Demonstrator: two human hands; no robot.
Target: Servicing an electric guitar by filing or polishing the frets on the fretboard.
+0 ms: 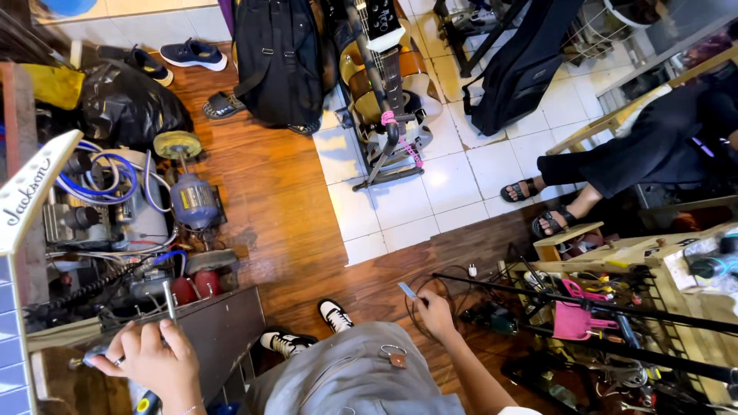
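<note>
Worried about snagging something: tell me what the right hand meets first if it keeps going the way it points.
Likely the black cable looped on the wooden floor just ahead of the right hand, which holds a small flat piece; depth is unclear.

Left hand (154,357) curled in a closed grip; right hand (434,311) pinching.

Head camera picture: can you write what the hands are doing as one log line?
left hand: gripping metal tool at workbench | right hand: holding small flat blue piece | person: standing
</note>
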